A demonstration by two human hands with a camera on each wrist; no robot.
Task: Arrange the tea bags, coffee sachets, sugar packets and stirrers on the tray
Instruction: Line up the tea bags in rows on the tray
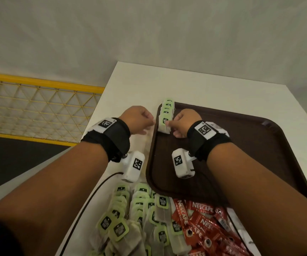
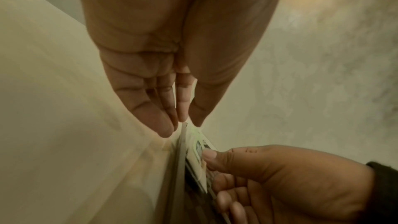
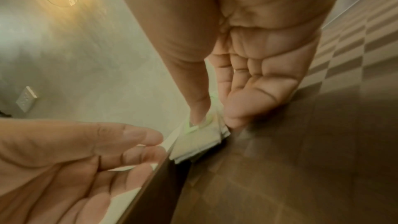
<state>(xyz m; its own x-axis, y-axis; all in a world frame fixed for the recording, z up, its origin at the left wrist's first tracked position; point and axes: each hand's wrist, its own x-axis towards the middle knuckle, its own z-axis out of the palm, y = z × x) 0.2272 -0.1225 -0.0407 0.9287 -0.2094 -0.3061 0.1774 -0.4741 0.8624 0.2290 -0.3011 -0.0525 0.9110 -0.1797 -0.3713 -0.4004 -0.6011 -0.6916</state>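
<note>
Green-tagged tea bags (image 1: pixel 165 115) | pinched by right hand (image 1: pixel 183 123) | tray (image 1: pixel 260 145) edge

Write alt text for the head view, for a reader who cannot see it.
Two hands work at a row of green-tagged tea bags on the far left edge of a brown tray: the right hand pinches the nearest bag, the left hand hovers beside it. Loose tea bags and red coffee sachets lie nearer.
</note>
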